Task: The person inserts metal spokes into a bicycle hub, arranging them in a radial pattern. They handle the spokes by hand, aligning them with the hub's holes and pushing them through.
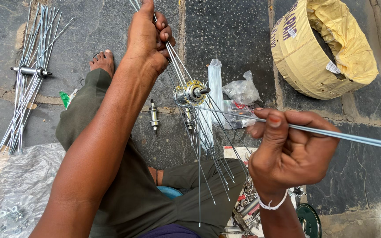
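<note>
There is just one camera, and it is sitting on the person's head. It is looking almost straight down, very close to both arms and the folded legs. It is taking in the dark stone floor (234, 35) in front and a bare foot (103, 61) farther out.

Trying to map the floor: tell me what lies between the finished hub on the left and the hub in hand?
In the head view, between the finished hub and the held hub come the left forearm, a bare foot and a loose axle.

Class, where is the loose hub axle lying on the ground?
In the head view, the loose hub axle lies on the stone floor, centre-left, between the person's bent knee and the spoked hub.
</note>
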